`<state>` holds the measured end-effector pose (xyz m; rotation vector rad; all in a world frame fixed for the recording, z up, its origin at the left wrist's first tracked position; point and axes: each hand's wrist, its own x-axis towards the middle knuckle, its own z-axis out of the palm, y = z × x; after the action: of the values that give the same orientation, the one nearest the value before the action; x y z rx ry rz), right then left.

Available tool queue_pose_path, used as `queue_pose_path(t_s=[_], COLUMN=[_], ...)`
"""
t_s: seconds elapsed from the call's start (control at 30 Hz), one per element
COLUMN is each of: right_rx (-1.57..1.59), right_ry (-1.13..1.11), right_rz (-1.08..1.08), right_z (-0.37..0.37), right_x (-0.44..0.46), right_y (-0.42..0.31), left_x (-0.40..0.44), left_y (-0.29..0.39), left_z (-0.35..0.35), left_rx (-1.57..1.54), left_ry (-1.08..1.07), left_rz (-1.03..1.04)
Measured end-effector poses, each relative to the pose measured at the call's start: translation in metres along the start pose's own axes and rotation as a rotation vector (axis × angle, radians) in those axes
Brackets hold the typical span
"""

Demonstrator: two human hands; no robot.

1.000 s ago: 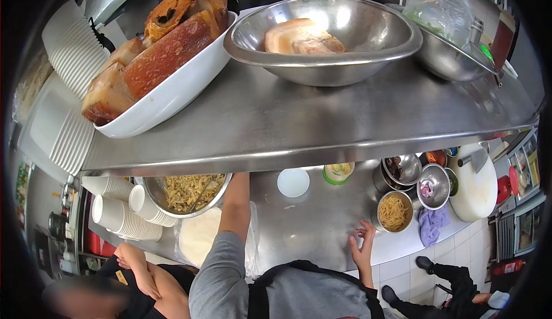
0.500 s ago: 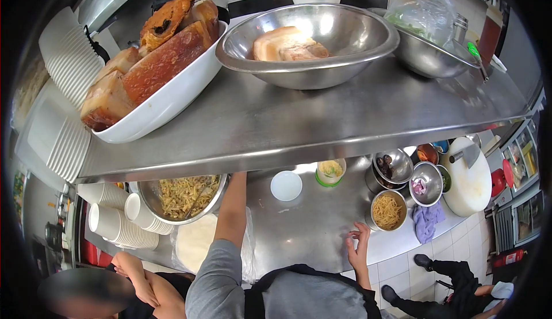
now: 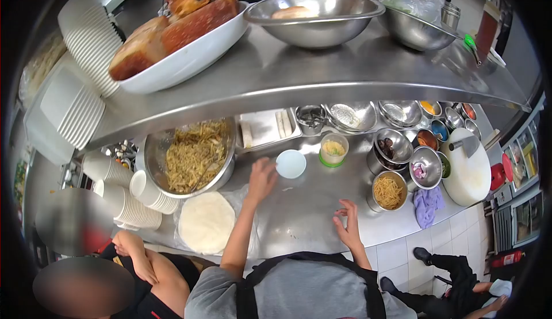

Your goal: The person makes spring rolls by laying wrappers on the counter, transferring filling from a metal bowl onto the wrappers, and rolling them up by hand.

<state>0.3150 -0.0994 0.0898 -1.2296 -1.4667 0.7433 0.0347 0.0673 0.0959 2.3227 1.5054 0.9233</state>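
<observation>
My left hand (image 3: pixel 263 179) hovers over the steel counter, fingers bent downward, just left of a small pale round dish (image 3: pixel 291 164); its fingertips are blurred. Over the front of the counter, my right hand (image 3: pixel 348 222) has its fingers curled but apart, with nothing in it. A stack of round white wrappers (image 3: pixel 207 222) lies on plastic to the left of my left forearm. Behind it stands a large steel bowl of shredded filling (image 3: pixel 195 157). A green-based cup (image 3: pixel 333 149) with yellowish contents is right of the dish. A tray with white rolls (image 3: pixel 268 128) sits under the shelf.
The steel shelf (image 3: pixel 322 92) crosses above the counter, bearing meat (image 3: pixel 198 29) and bowls. On the right are a bowl of noodles (image 3: pixel 389 191), a purple cloth (image 3: pixel 427 207) and a cleaver (image 3: pixel 468 145) on a round board (image 3: pixel 467 175). Two people are nearby, left and right.
My left hand has come out from under the shelf, back towards me beside the dish. My right hand has shifted slightly left and up. The view has tilted down, showing more beneath the shelf.
</observation>
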Motion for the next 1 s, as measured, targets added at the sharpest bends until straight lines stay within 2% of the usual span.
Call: queue_pose_path(t_s=[0.13,0.23,0.53,0.73,0.83,0.87,1.0], right_rx=[0.044,0.044,0.07,0.118,0.147,0.148,0.151], right_ry=[-0.148,-0.25,-0.496,-0.615,-0.648,-0.658,-0.676], right_rz=[-0.067,-0.114,-0.234,-0.43,-0.434,-0.425,-0.398], right_z=[0.019,0.026,0.057,0.085,0.093,0.094,0.089], right_x=[0.01,0.017,0.047,0.067,0.057,0.054,0.048], right_y=[-0.007,-0.015,-0.02,-0.054,-0.057,-0.057,-0.053], left_x=[-0.058,-0.088,-0.167,-0.204,-0.213,-0.216,-0.213], left_y=[0.021,0.026,0.025,-0.031,-0.059,-0.079,-0.088], left_z=[0.001,-0.006,-0.054,-0.067,-0.06,-0.054,-0.061], left_rx=[-0.066,-0.143,0.045,0.202,0.258,0.141,0.091], left_ry=[-0.1,-0.148,0.138,0.29,0.194,0.169,0.058], left_rz=[0.111,0.024,-0.347,-0.626,-0.67,-0.708,-0.703])
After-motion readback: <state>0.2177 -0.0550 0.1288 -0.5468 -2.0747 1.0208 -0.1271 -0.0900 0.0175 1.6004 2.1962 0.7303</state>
